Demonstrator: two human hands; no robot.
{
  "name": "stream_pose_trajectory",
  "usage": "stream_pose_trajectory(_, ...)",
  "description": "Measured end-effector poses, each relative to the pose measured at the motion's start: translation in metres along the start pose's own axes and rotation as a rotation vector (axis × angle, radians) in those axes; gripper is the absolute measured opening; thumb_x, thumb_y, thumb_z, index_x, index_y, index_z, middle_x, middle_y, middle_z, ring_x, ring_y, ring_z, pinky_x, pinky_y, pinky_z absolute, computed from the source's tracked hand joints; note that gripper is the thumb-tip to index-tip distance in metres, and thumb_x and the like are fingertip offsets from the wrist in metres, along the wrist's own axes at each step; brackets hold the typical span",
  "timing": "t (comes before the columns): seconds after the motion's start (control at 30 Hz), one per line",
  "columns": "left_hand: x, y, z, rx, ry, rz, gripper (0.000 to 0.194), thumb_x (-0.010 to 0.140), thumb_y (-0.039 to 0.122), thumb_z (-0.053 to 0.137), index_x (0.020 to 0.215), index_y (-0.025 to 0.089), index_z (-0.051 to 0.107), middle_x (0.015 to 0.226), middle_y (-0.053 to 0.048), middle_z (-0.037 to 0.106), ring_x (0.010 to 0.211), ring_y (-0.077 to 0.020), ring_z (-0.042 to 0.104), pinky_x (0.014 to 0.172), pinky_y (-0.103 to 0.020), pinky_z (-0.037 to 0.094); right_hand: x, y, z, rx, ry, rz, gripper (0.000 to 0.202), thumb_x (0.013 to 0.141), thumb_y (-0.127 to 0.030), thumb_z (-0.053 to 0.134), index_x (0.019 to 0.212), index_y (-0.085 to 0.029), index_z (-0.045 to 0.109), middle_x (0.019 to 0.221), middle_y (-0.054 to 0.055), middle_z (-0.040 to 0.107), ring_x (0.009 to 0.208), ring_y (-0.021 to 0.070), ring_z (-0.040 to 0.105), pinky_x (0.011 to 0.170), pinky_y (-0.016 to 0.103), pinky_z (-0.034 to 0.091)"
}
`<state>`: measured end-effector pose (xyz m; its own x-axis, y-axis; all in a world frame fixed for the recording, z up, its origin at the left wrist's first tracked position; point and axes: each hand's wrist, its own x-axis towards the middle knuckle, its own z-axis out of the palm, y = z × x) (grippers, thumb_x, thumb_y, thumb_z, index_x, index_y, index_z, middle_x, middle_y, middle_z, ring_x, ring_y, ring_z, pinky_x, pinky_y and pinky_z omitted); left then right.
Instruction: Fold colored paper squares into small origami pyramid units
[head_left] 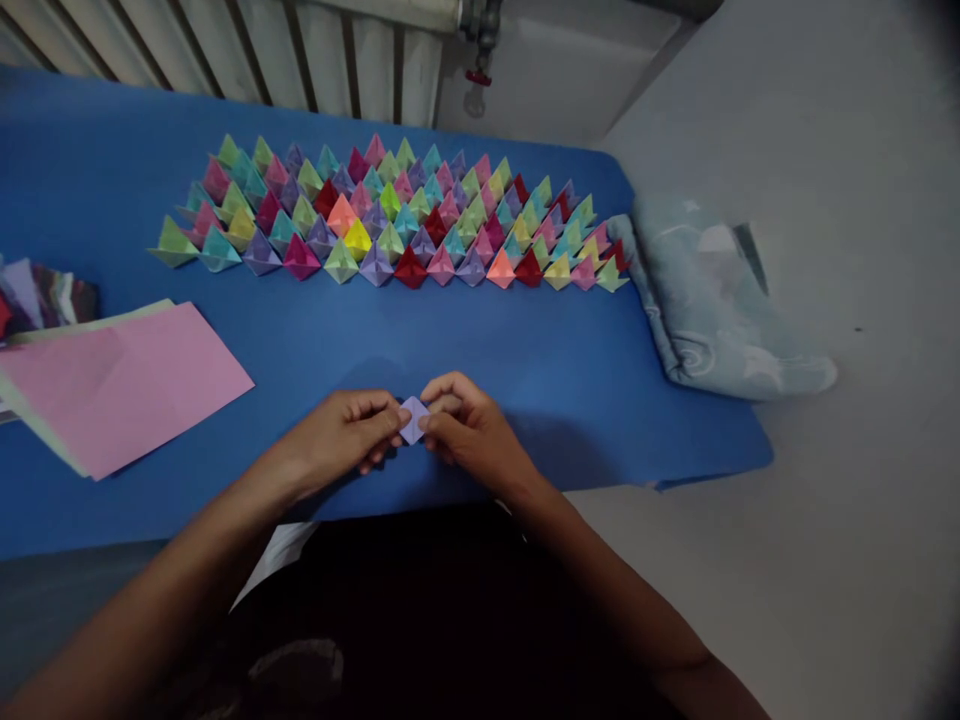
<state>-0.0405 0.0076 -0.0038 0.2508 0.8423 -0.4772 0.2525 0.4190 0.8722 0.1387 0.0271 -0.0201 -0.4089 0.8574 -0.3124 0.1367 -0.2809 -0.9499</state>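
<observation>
A small lavender folded paper square [413, 420], turned like a diamond with a crease down its middle, is held just above the blue surface near its front edge. My left hand [358, 428] pinches its left corner between thumb and fingers. At the right corner, my right hand [469, 430] is closed in a pinch, its thumb on the paper's face. Beyond the hands, several rows of small folded paper boats [390, 220] stand upright in many colours, including green, pink, purple, red, yellow and turquoise.
Pink paper sheets [142, 390] lie at the left over pale green ones. Behind them sits a multicoloured bundle [49, 293]. A folded grey-green cloth [705, 300] rests at the right end of the blue-covered table [555, 340]. A radiator [330, 60] and wall border the far side.
</observation>
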Motion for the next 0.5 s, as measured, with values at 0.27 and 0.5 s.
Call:
stream_pose_trajectory(0.27,0.021,0.006,-0.004,0.694,0.16,0.151,0.032,0.085,0.04,0.052,0.06,0.022,0.057,0.055,-0.001,0.055,0.052,-0.0152,0.048,0.052,-0.027,0.028,0.008,-0.001,0.001,-0.658,0.023,-0.216,0.012,0.088,-0.018,0.051,0.087,-0.021,0.062,0.077,-0.001,0.063,0.07,0.0132,0.054,0.068,0.027,0.039)
stream_pose_trajectory(0.5,0.022,-0.004,-0.001,1.001,0.306,0.211,0.025,0.088,0.042,0.057,0.076,0.02,0.062,0.069,-0.003,0.061,0.057,-0.0164,0.05,0.053,-0.028,0.029,0.002,-0.007,-0.004,-1.086,-0.001,-0.25,0.022,0.095,-0.021,0.048,0.101,-0.019,0.069,0.098,0.009,0.064,0.081,0.0181,0.057,0.07,0.03,0.04)
